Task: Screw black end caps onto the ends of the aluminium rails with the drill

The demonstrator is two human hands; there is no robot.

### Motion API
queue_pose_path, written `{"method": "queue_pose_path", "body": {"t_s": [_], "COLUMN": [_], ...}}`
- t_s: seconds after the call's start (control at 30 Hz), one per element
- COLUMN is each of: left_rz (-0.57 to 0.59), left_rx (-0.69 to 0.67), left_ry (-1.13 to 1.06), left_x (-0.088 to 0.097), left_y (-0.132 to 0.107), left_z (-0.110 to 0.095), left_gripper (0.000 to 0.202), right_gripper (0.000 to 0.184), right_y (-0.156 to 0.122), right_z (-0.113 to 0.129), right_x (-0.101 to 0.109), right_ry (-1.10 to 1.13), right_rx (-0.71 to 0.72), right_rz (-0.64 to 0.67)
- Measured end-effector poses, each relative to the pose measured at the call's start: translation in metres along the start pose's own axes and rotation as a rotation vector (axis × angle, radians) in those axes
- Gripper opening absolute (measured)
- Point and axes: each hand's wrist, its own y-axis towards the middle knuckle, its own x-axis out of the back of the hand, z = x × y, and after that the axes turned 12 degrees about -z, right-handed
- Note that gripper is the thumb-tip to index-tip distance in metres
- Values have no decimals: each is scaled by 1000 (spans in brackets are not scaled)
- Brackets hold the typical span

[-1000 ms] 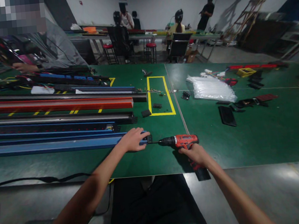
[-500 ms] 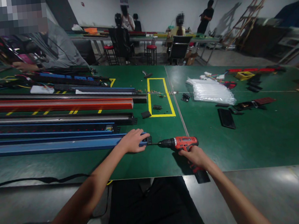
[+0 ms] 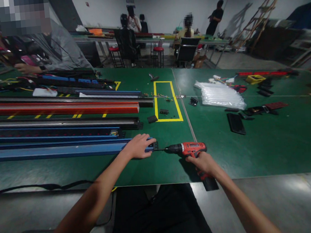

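Observation:
My right hand (image 3: pixel 203 162) is wrapped round the grip of a red and black cordless drill (image 3: pixel 193 148), which lies level and points left. Its long thin bit reaches the black end cap (image 3: pixel 155 145) on a long blue metal profile (image 3: pixel 65 150). Over the right end of that profile lies my left hand (image 3: pixel 139 146), fingers curled across it and gripping it by the cap. Whether the bit sits in a screw is too small to tell.
Behind the blue profile lie more long profiles, among them a red one (image 3: pixel 88 108). Small screws are scattered near a yellow taped rectangle (image 3: pixel 182 120). Farther right are a clear plastic-wrapped pack (image 3: pixel 221 94) and a black phone-like slab (image 3: pixel 235 123). A person (image 3: pixel 66 48) works across the table.
Both hands and the drill stay in practically the same place. The view has shifted very slightly, and the person across the table has moved their arm a little.

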Motion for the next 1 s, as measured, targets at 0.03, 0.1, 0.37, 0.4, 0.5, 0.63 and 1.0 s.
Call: {"method": "queue_pose_path", "body": {"t_s": [0.03,0.1,0.37,0.4,0.5,0.63,1.0], "left_rz": [-1,-2,4,5,8,15,14], "left_rx": [-2,-5,-15,-17,-20,-17,-9], "left_ry": [-3,-3,12,12,14,19,19], "left_x": [0,0,2,2,2,1,1], "left_y": [0,0,1,1,0,0,0], "left_z": [0,0,0,0,0,0,0], "left_gripper": [52,52,51,51,51,51,52], "right_gripper": [28,29,27,27,28,26,30], "right_y": [0,-1,0,0,0,-1,1], "right_z": [0,1,0,-1,-1,1,-4], "right_x": [0,1,0,0,0,2,-3], "right_ry": [9,13,6,11,16,20,13], "right_rx": [-4,-6,0,0,-12,-47,-48], "right_rz": [6,11,1,7,28,49,16]}}
